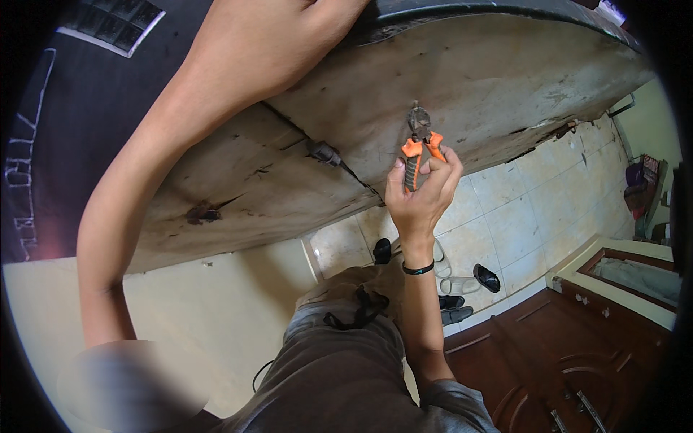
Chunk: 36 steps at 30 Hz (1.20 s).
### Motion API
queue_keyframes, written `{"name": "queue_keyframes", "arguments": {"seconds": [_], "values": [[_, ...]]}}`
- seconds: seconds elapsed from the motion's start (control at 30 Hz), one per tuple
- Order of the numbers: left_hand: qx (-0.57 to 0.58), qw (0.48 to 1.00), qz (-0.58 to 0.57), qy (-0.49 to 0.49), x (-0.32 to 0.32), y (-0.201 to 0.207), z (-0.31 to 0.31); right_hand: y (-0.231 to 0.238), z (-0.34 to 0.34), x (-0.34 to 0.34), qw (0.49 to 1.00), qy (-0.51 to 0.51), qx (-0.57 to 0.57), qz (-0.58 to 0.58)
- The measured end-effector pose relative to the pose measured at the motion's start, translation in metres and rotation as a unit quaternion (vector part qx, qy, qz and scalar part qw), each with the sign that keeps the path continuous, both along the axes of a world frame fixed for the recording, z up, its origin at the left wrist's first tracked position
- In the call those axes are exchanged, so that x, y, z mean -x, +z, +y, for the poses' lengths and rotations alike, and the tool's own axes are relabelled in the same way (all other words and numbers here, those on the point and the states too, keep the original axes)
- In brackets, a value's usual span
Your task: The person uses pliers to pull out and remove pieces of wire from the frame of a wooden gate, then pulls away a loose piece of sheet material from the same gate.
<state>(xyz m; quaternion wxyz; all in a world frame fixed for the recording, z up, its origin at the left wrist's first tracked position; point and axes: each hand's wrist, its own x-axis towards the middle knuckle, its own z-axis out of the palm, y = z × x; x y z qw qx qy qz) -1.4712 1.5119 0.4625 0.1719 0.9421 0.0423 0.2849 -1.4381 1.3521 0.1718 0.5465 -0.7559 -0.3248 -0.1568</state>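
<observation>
My right hand (pixel 427 193) is closed around the orange-and-black handles of a pair of pliers (pixel 419 130). The pliers' jaws point up and meet a small bit sticking out of a stained brown board (pixel 498 86); whether they grip it is too small to tell. Over the board's upper edge reaches my left hand (pixel 285 29), with its fingers hidden or cut off by the picture's top. A dark cord with a black plug-like piece (pixel 325 152) runs across the board, left of the pliers. Further left, a dark ragged spot (pixel 203 212) marks the surface.
On the left, the black face (pixel 79 130) of the board carries white drawn lines. Below lies a tiled floor (pixel 505 195) with several sandals, including a black one (pixel 486 278). A brown wooden door (pixel 548 361) stands at lower right, a cream wall (pixel 238 303) at left.
</observation>
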Motion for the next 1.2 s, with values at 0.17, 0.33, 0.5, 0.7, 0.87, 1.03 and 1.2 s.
{"name": "queue_keyframes", "arguments": {"seconds": [0.17,0.33,0.5,0.7,0.87,1.03,1.2], "values": [[-0.010,1.000,-0.004,0.001,0.000,-0.003,0.006,-0.002,0.008,-0.002,1.000,-0.009,-0.020,-0.008],[-0.029,1.000,-0.005,0.009,0.001,-0.001,-0.002,0.010,0.009,-0.003,1.000,0.006,0.007,0.010],[0.047,0.995,0.076,0.053,0.003,0.016,-0.022,0.032,0.007,-0.007,0.993,0.010,0.096,0.074],[0.050,0.994,0.092,0.039,0.000,0.015,-0.023,0.043,0.000,-0.002,0.981,-0.002,0.155,0.115],[0.061,0.995,0.074,0.017,0.001,0.006,-0.010,0.063,-0.007,0.000,0.968,0.012,0.192,0.163],[0.075,0.987,0.107,0.095,-0.004,0.021,-0.027,0.063,-0.007,-0.004,0.954,0.058,0.171,0.237],[0.046,0.995,0.070,0.058,-0.001,0.017,-0.022,0.053,-0.007,-0.008,0.949,0.164,0.047,0.265]]}}
